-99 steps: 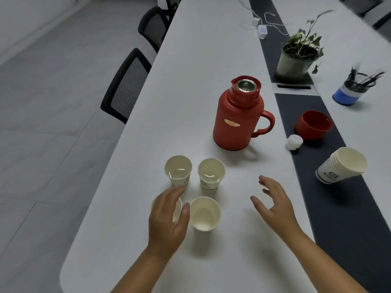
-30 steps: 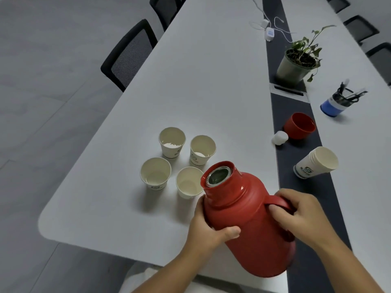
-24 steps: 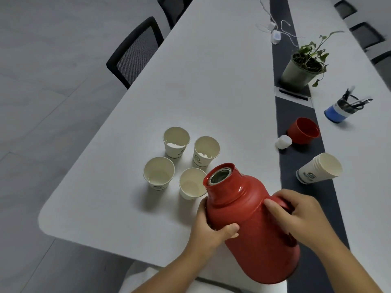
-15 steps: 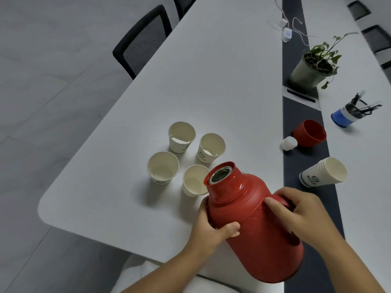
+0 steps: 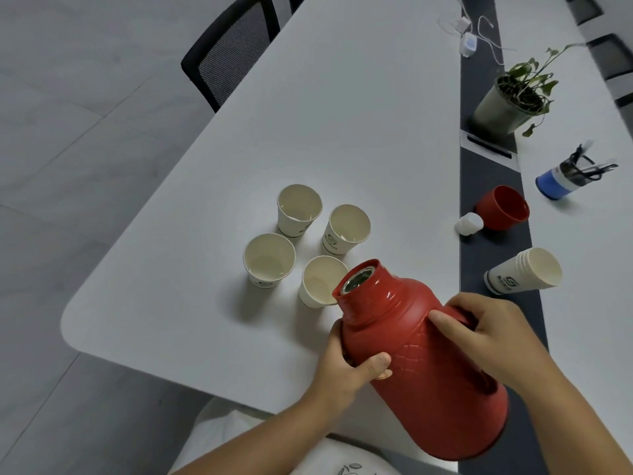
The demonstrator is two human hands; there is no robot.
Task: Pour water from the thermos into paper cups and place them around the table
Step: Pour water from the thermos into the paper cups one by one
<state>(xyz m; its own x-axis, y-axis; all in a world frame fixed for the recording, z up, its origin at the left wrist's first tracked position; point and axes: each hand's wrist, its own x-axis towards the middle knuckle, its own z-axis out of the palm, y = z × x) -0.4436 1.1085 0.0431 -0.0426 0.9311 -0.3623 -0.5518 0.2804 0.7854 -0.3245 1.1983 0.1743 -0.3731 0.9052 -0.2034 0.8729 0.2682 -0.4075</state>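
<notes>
I hold the red thermos (image 5: 421, 358) in the air, tilted to the left, its open steel mouth right over the rim of the near right paper cup (image 5: 320, 282). My right hand (image 5: 479, 332) grips the handle. My left hand (image 5: 349, 365) clasps the body below the neck. Three more paper cups stand upright in the cluster: near left (image 5: 269, 259), far left (image 5: 298, 210) and far right (image 5: 346, 228). No stream of water is visible.
A stack of paper cups (image 5: 522, 275) lies on its side on the dark runner. The red thermos lid (image 5: 503, 208) and white stopper (image 5: 469, 223) lie beyond it. A potted plant (image 5: 510, 101), a pen holder (image 5: 565, 178) and a charger with cables (image 5: 467, 42) are farther back. A black chair (image 5: 229, 49) stands at the table's left edge (image 5: 137, 234).
Since 3.3 s ago both hands took up the thermos from the table. Over the last second its mouth has tipped further down and left, closer over the near right cup.
</notes>
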